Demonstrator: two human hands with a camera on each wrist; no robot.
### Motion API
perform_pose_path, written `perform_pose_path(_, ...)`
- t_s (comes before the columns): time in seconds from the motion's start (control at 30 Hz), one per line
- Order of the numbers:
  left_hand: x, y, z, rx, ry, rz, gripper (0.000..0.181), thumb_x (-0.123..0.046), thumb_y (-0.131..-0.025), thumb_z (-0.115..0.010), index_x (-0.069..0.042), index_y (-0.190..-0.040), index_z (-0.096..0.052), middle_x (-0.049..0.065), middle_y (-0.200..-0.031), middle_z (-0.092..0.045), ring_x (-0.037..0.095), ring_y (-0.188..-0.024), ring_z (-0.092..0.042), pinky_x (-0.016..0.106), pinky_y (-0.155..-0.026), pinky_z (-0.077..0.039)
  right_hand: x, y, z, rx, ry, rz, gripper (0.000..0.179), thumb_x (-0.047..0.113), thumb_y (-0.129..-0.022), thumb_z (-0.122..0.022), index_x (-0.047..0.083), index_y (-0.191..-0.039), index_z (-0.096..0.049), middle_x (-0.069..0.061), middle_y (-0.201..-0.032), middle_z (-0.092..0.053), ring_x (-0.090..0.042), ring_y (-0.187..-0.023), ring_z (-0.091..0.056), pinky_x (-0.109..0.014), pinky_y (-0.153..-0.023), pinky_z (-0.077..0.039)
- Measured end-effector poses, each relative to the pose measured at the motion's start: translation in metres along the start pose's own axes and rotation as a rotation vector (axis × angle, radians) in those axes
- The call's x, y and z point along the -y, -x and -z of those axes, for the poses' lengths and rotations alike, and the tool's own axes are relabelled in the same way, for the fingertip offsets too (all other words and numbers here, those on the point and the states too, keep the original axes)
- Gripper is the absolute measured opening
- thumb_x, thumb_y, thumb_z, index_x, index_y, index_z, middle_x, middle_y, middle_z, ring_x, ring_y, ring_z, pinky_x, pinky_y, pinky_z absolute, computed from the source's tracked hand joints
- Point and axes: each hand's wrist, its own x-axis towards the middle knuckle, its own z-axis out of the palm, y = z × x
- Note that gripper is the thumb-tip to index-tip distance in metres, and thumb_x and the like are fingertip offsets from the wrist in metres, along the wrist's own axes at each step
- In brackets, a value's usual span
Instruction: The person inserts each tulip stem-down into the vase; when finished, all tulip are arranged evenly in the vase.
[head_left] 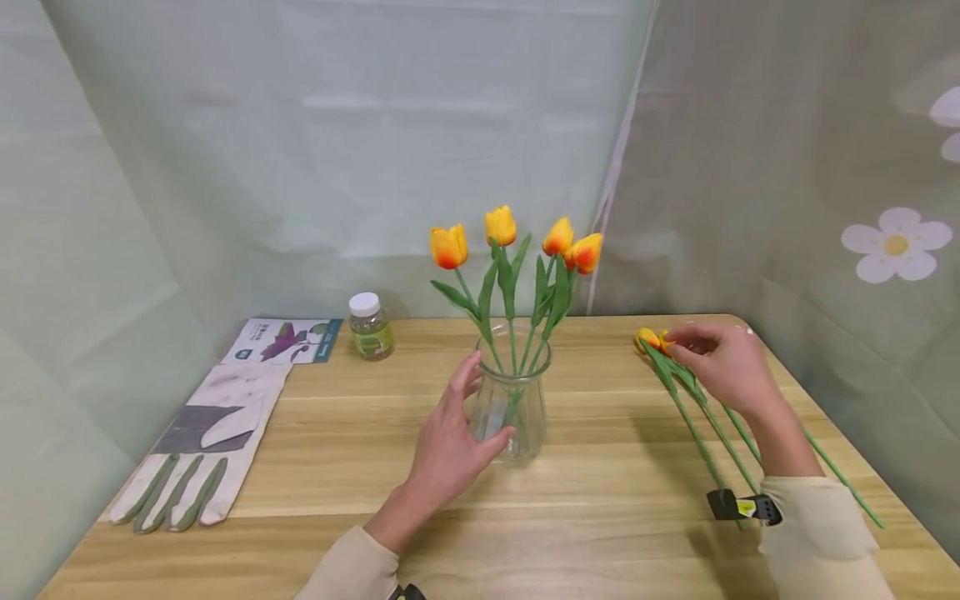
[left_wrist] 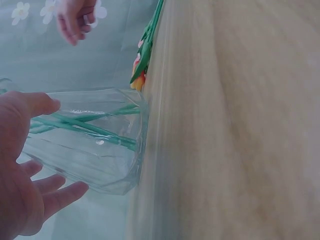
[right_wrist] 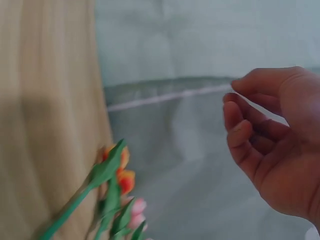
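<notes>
A clear glass vase (head_left: 517,425) stands upright on the table, with several yellow-orange tulips (head_left: 448,248) in it. My left hand (head_left: 453,437) is spread at the vase's left side, thumb across the front and fingers near the rim. The left wrist view has the thumb (left_wrist: 45,104) over the glass; firm contact is unclear. At the right lie more tulips (head_left: 647,337), with yellow-orange heads and green stems. My right hand (head_left: 723,362) is above their heads, fingers loosely bent. In the right wrist view that hand (right_wrist: 280,135) holds nothing and is apart from the tulips (right_wrist: 125,181).
White-and-grey gardening gloves (head_left: 232,412) lie at the left, beside a printed card (head_left: 288,340). A small jar (head_left: 372,333) with a white lid stands at the back. Pink flower heads (right_wrist: 137,212) lie among the right-hand tulips. Cloth walls (head_left: 450,125) enclose the table.
</notes>
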Motion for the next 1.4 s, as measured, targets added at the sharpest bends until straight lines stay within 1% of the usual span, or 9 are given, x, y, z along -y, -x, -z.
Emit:
perform_pose_path(0.07,0.000,0.000,0.000,-0.002,0.003,-0.002,0.112,-0.013,-0.079,-0.094,-0.026,-0.162,-0.021,0.015,-0.149,-0.059,0.038,-0.127,-0.068,0.046,-0.078,-0.068,-0.009,0.002,-0.001,0.052,0.000,-0.018,0.021,0.014,-0.098,-0.075,0.001,-0.114,-0.077,-0.015,-0.105,-0.077,-0.001,-0.080,-0.061,-0.017,-0.068,-0.050)
perform_pose_path(0.17,0.001,0.000,-0.001,-0.003,0.006,-0.005,0.112,-0.013,-0.079,-0.093,-0.025,-0.162,-0.021,0.016,-0.149,-0.059,0.038,-0.127,-0.068,0.046,-0.077,-0.068,-0.022,0.005,-0.003,0.125,-0.002,-0.057,0.025,0.017,-0.099,-0.073,-0.001,-0.118,-0.075,-0.015,-0.103,-0.077,-0.008,-0.084,-0.063,-0.019,-0.069,-0.050)
perform_pose_path(0.3,0.001,0.001,-0.002,-0.004,0.002,-0.008,0.112,-0.013,-0.079,-0.093,-0.027,-0.162,-0.021,0.015,-0.149,-0.059,0.038,-0.126,-0.068,0.046,-0.077,-0.068,-0.037,0.010,-0.006,0.178,0.012,-0.097,0.030,0.020,-0.101,-0.072,-0.001,-0.122,-0.073,-0.016,-0.105,-0.076,-0.017,-0.088,-0.064,-0.025,-0.065,-0.052)
perform_pose_path(0.4,0.002,0.001,-0.004,-0.010,-0.006,-0.012,0.112,-0.013,-0.078,-0.094,-0.027,-0.162,-0.021,0.016,-0.149,-0.060,0.038,-0.126,-0.068,0.046,-0.076,-0.068,-0.047,0.013,-0.009,0.217,0.012,-0.108,0.029,0.017,-0.101,-0.071,-0.002,-0.123,-0.072,-0.017,-0.106,-0.074,-0.018,-0.084,-0.066,-0.027,-0.062,-0.053)
perform_pose_path(0.5,0.002,0.001,-0.004,-0.010,-0.010,-0.015,0.111,-0.014,-0.078,-0.094,-0.026,-0.162,-0.021,0.016,-0.149,-0.059,0.038,-0.126,-0.068,0.045,-0.076,-0.068,-0.056,0.016,-0.013,0.249,0.016,-0.115,0.028,0.013,-0.100,-0.070,-0.004,-0.122,-0.072,-0.019,-0.103,-0.072,-0.017,-0.077,-0.065,-0.029,-0.058,-0.052)
perform_pose_path(0.77,0.001,0.001,-0.003,-0.009,0.008,-0.018,0.112,-0.012,-0.078,-0.094,-0.026,-0.162,-0.021,0.017,-0.148,-0.059,0.039,-0.125,-0.069,0.048,-0.077,-0.068,-0.065,0.017,-0.020,0.272,0.054,-0.117,0.026,0.010,-0.095,-0.073,-0.003,-0.118,-0.075,-0.018,-0.100,-0.072,-0.016,-0.078,-0.061,-0.029,-0.059,-0.048)
perform_pose_path(0.97,0.001,0.001,-0.003,-0.002,0.010,-0.014,0.112,-0.013,-0.078,-0.094,-0.026,-0.163,-0.021,0.016,-0.149,-0.059,0.039,-0.126,-0.068,0.048,-0.077,-0.068,-0.071,0.018,-0.023,0.281,0.054,-0.115,0.024,0.009,-0.095,-0.072,-0.003,-0.116,-0.075,-0.016,-0.097,-0.072,-0.015,-0.074,-0.061,-0.028,-0.057,-0.047)
perform_pose_path(1.23,0.001,0.000,-0.002,-0.004,0.001,-0.023,0.112,-0.013,-0.079,-0.094,-0.025,-0.163,-0.020,0.017,-0.150,-0.059,0.039,-0.126,-0.068,0.047,-0.077,-0.068,-0.079,0.016,-0.028,0.298,0.129,-0.086,0.018,0.011,-0.092,-0.073,0.000,-0.106,-0.078,-0.011,-0.090,-0.073,-0.018,-0.081,-0.062,-0.032,-0.067,-0.049)
perform_pose_path(1.4,0.002,0.000,-0.001,-0.004,0.013,-0.015,0.112,-0.013,-0.079,-0.093,-0.026,-0.163,-0.021,0.017,-0.150,-0.058,0.040,-0.126,-0.068,0.050,-0.078,-0.068,-0.076,0.015,-0.028,0.347,0.134,-0.096,0.015,0.010,-0.091,-0.072,0.002,-0.103,-0.078,-0.006,-0.082,-0.071,-0.015,-0.070,-0.059,-0.031,-0.062,-0.047)
